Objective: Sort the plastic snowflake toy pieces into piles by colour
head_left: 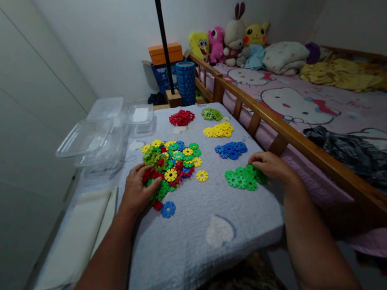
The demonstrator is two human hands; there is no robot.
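Notched plastic flower discs lie in a mixed pile (177,162) at the middle of the table, in red, yellow, green, lime and blue. My left hand (137,188) rests at the pile's left edge, thumb and fingers apart, fingertips among red and green discs. On the right, my right hand (270,166) touches the edge of the green disc pile (243,178), its fingers bent but apart. Beyond that are single-colour piles: blue (231,150), yellow (218,130), lime (211,113) and red (182,117). A loose yellow disc (202,176) and a blue disc (168,210) lie nearby.
Clear plastic containers (85,137) stand at the back left, with a folded cream cloth (76,237) nearer. A wooden bed rail (266,118) borders the table's right side. Behind the table rise a black pole (163,32) and a blue foam roller (187,83).
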